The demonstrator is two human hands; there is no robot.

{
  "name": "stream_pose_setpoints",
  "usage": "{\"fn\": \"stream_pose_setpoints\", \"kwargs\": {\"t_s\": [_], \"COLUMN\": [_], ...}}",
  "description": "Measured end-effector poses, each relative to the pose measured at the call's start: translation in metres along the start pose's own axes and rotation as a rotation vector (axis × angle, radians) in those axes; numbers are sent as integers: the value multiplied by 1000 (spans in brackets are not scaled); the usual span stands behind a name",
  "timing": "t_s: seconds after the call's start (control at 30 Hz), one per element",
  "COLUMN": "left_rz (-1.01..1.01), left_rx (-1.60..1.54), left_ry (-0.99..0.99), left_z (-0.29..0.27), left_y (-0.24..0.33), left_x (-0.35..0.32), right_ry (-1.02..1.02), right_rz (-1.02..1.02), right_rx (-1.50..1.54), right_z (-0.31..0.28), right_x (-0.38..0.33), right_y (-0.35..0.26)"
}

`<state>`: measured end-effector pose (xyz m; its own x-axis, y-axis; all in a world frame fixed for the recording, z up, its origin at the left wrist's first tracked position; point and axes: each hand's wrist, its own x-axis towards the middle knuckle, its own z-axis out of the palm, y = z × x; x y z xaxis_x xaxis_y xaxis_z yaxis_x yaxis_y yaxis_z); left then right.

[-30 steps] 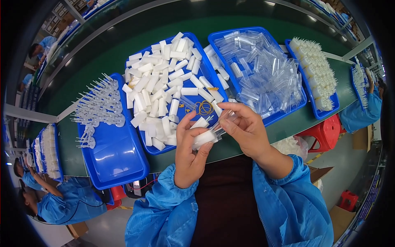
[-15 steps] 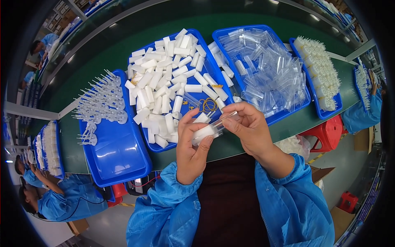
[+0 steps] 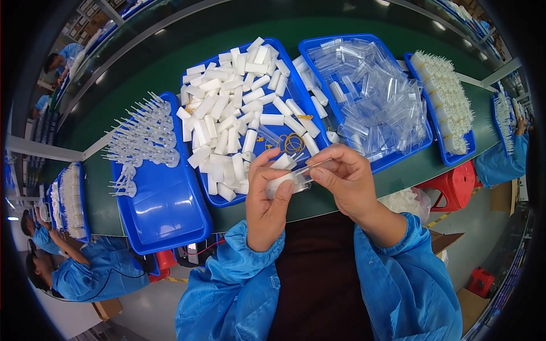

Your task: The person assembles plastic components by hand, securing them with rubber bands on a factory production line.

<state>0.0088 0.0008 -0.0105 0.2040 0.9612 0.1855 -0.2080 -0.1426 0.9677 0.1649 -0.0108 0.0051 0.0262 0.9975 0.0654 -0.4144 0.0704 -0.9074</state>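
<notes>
In the head view, the left hand (image 3: 266, 196) is closed round a white block (image 3: 278, 185), and the right hand (image 3: 348, 177) pinches a clear sleeve (image 3: 301, 175) by its end. Both pieces are between the hands — touching or already overlapping, I cannot tell. The present step seems to be fitting them together; the next move would call for good alignment. From them, the white-block tray (image 3: 302, 94) lies toward eleven o'clock, the clear-sleeve tray (image 3: 401, 158) toward one.

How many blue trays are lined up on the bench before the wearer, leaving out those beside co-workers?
4. From left: a spiky-piece tray, a white-cylinder tray, a clear-sleeve tray and a pale-part tray. Any stacked underneath would be hidden.
</notes>
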Motion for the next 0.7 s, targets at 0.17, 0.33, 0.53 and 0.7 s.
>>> {"fn": "stream_pose_setpoints", "kwargs": {"t_s": [0.17, 0.33, 0.53, 0.7], "left_rz": [89, 42, -6, -28], "left_rx": [98, 226, 179, 100], "left_ry": [22, -26, -11, -1], "left_z": [0, -2, -3, -3], "left_y": [1, 8, 7, 3], "left_x": [0, 1, 2, 2], "right_ry": [8, 3, -38, -13], "right_rz": [-78, -85, -60, 10], "right_rx": [7, -27, -100, 23], "right_z": [2, -1, -1, 1], "right_x": [-3, -1, 4, 2], "right_y": [6, 4, -2, 0]}}
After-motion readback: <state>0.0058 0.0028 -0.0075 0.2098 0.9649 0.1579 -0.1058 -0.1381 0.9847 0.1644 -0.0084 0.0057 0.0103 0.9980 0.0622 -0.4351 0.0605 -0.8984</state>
